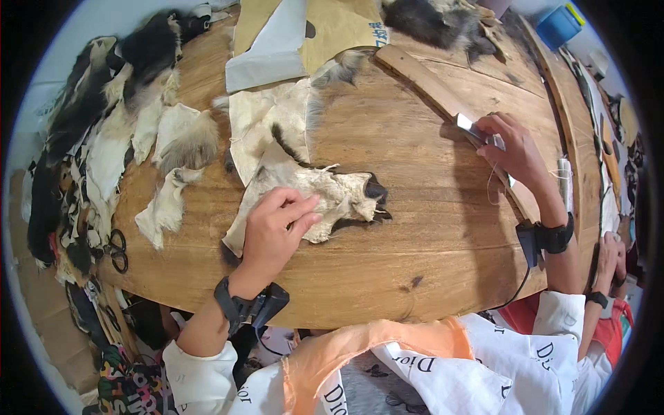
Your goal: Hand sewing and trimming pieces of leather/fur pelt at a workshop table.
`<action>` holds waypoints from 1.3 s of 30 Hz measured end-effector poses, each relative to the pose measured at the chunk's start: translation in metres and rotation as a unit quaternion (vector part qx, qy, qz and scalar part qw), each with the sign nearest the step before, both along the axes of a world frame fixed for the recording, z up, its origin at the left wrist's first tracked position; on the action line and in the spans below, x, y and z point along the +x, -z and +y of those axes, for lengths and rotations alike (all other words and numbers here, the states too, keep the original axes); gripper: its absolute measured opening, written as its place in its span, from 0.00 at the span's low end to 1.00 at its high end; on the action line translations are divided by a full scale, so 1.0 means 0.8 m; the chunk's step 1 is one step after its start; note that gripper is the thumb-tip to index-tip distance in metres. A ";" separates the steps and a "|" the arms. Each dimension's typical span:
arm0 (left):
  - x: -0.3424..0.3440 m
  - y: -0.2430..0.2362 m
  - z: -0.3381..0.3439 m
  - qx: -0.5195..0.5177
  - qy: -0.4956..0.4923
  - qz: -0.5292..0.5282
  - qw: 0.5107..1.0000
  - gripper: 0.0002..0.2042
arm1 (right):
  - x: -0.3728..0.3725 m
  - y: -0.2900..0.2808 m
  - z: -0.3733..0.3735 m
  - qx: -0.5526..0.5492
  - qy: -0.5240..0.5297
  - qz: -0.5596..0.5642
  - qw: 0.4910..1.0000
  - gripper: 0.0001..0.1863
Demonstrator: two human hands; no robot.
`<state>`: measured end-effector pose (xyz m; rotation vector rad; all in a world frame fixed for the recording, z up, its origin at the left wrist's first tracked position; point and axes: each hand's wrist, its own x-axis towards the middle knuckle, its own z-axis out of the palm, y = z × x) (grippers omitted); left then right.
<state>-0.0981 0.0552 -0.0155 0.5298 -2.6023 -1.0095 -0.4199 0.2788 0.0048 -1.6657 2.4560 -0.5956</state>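
A pale hide piece (346, 194) with dark fur at its edges lies on the wooden table, skin side up. My left hand (277, 225) rests over its left part, thumb and fingertips drawn together; whatever they may pinch is too small to make out. To the right, my right hand (515, 145) has its fingers closed around a flat, shiny metal tool (467, 126). That tool lies against a long wooden strip (422, 83) running diagonally across the table. A loose thin thread (492, 187) hangs below this hand. Each wrist wears a black strapped device.
Fur and hide pieces (104, 166) pile up at the left, with black-handled scissors (119, 250) near them. Brown and white paper (266, 69) covers another hide (266, 117). A thread spool (564, 181) stands right; a blue container (559, 28) and another person's hands (609, 259) are beyond.
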 end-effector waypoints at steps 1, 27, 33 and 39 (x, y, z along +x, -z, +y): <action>-0.001 0.000 0.002 -0.005 -0.015 -0.004 1.000 0.11 | -0.002 -0.003 -0.005 0.024 0.003 -0.025 0.999 0.17; -0.018 -0.020 0.029 0.140 0.049 0.099 0.984 0.19 | 0.193 -0.084 -0.157 -0.091 -0.418 -0.126 0.895 0.15; 0.013 -0.006 0.002 0.353 -0.050 0.090 0.930 0.14 | 0.189 -0.069 -0.225 -0.105 -0.390 -0.245 0.882 0.08; -0.003 0.000 -0.020 0.266 -0.138 0.124 0.946 0.10 | 0.152 0.002 -0.296 -0.095 -0.326 -0.050 0.939 0.06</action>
